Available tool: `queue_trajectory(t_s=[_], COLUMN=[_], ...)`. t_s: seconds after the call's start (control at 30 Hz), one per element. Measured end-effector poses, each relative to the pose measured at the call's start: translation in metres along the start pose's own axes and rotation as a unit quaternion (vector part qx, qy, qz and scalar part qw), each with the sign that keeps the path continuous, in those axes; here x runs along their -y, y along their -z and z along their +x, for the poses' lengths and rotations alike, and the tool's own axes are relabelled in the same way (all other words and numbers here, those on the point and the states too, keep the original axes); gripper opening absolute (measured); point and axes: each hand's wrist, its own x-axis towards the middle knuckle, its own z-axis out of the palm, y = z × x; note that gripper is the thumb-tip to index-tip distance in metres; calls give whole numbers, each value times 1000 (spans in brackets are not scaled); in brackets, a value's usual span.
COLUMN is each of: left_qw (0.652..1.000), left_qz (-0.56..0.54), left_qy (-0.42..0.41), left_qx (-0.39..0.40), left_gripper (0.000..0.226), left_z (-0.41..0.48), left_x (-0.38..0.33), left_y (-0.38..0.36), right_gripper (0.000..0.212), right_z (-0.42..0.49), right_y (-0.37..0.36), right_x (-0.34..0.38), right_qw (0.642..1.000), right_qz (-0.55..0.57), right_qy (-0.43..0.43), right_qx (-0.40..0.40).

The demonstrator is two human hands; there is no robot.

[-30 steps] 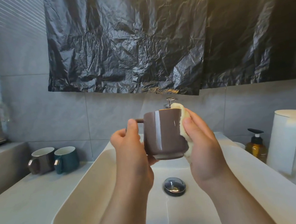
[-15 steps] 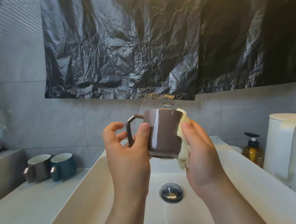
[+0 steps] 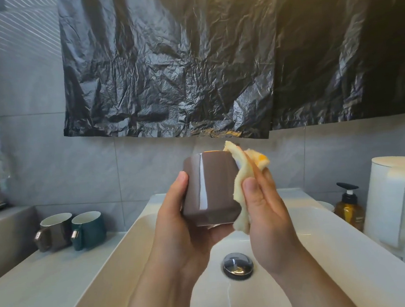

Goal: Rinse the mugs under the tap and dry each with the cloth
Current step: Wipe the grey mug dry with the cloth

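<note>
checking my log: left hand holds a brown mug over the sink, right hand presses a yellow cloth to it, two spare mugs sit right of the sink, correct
Wrong side: the head view shows the spare brown mug and the teal mug left of the sink. The rest holds: left hand on the held mug, right hand pressing the yellow cloth.

mugs (image 3: pixel 211 192) (image 3: pixel 55 232) (image 3: pixel 89 229) 3 | cloth (image 3: pixel 243 189) 1 | hands (image 3: pixel 179 232) (image 3: pixel 268 218) 2 | sink (image 3: pixel 124 272) 1 | drain plug (image 3: pixel 237 265) 1 | soap bottle (image 3: pixel 349 209) 1
</note>
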Motion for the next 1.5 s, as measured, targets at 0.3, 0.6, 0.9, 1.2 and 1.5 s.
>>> queue_trajectory(t_s=[0.3, 0.6, 0.9, 1.2, 1.5], left_qw=[981, 981, 979, 993, 977], left_qz=[179, 194, 172, 97, 211], left_qy=[-4, -13, -73, 24, -19], left_qx=[-71, -10, -79, -65, -7], left_gripper=[50, 62, 46, 30, 48], left_z=[0, -4, 2, -4, -5], left_x=[-8, -5, -6, -11, -16], left_y=[-2, -2, 2, -2, 2], right_gripper=[52, 24, 48, 57, 52], right_z=[2, 4, 0, 0, 6], right_y=[7, 4, 1, 0, 5], right_x=[-10, -2, -9, -5, -5], right_qw=[999, 988, 991, 991, 999], right_qz=[-21, -81, -118, -111, 41], right_qy=[-12, 51, 61, 36, 4], right_qx=[-29, -125, -5, 64, 27])
